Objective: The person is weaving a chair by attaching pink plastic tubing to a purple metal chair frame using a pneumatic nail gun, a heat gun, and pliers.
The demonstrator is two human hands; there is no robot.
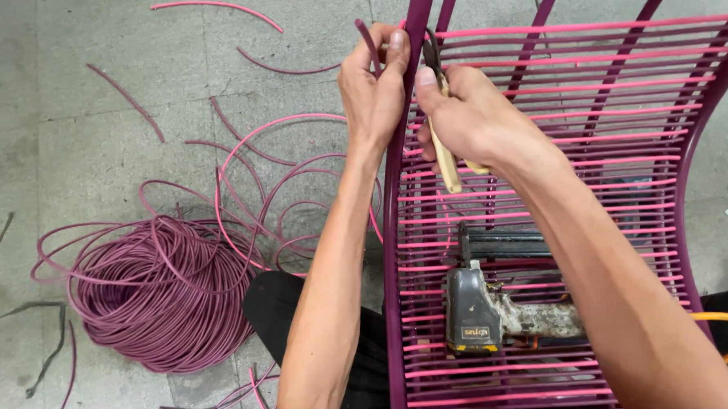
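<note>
Left hand (373, 85) pinches the cord end (366, 37) upright against the frame bar (396, 187). Right hand (466, 114), just beside it, grips pliers (444, 156) (jaws up, at the bar).

Two hands — left hand (373, 85), right hand (466, 114). One pair of cutters (444, 156), one staple gun (499, 309), one cord coil (159, 291), one chair frame (398, 227) — approx. six loose cord offcuts (126, 96).
</note>
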